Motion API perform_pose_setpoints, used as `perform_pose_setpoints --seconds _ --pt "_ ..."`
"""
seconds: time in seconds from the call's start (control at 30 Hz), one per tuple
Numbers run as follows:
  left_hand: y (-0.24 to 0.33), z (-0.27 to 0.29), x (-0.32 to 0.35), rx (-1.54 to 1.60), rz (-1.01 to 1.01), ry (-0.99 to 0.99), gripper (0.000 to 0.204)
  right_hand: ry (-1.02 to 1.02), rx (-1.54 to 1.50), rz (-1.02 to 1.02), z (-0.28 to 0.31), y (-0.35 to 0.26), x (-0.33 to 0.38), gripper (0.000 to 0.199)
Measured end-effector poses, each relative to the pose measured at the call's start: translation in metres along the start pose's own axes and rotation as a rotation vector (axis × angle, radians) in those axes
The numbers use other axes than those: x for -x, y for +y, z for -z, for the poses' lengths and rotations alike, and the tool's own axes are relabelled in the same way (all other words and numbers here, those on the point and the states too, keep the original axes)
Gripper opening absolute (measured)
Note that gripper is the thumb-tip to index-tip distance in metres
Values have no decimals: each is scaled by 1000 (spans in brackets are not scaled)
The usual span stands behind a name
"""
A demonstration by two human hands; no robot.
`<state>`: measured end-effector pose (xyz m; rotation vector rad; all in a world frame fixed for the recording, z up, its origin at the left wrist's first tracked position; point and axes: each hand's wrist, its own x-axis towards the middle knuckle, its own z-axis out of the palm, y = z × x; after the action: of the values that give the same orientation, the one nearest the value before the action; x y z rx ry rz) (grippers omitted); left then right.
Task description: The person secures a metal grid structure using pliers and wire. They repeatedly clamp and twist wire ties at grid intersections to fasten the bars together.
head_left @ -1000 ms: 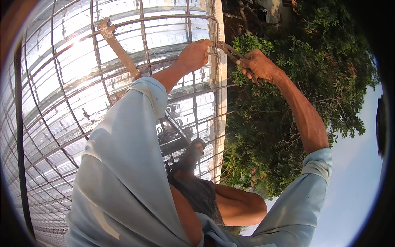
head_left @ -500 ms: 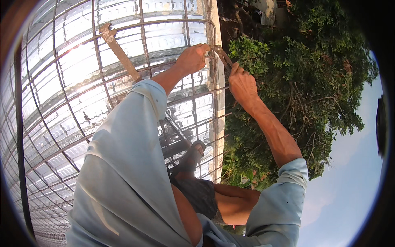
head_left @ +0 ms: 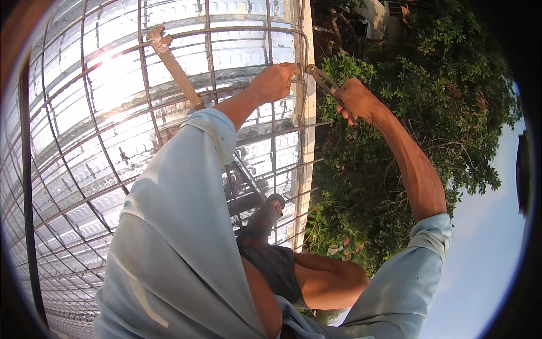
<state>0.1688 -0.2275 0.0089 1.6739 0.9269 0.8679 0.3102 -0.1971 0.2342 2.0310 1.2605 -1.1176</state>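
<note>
Long-handled pincers (head_left: 324,79) are gripped in my right hand (head_left: 359,100), whose fingers wrap the handles. Their jaws are at the bent edge bar (head_left: 306,48) of the steel rebar grid; whether they bite on wire there is too small to tell. Close by, to the left of the jaws, my left hand (head_left: 273,83) has its fingers pinched together against the edge bars. What lies between those fingertips is hidden. A rusty flat steel bar with a notched, hooked head (head_left: 179,72) rests on the grid beyond my left forearm.
Shiny corrugated metal decking (head_left: 237,59) lies under the rebar. A pale concrete edge (head_left: 309,121) borders it, with bar ends sticking out past it. Leafy trees (head_left: 395,147) stand beyond the drop. My sandalled foot (head_left: 275,204) is on the grid.
My right hand has swung right and turned, with the pincers' handles now angled further outward. My left hand keeps its place at the edge bars. The view has shifted slightly.
</note>
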Motion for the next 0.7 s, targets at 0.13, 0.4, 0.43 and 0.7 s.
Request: perform_pose_setpoints --seconds 0.13,0.4,0.43,0.7 --pt "8 -6 -9 -68 71 -88 30 159 -332 -45 -57 45 -2 38" --pt "18 -4 -2 -201 135 -161 26 488 563 193 -83 57 -7 27" --pt "17 -4 -1 -204 133 -155 26 526 644 227 -84 57 -5 30" --pt "19 1 -8 -242 145 -234 23 797 1289 403 -68 38 9 46"
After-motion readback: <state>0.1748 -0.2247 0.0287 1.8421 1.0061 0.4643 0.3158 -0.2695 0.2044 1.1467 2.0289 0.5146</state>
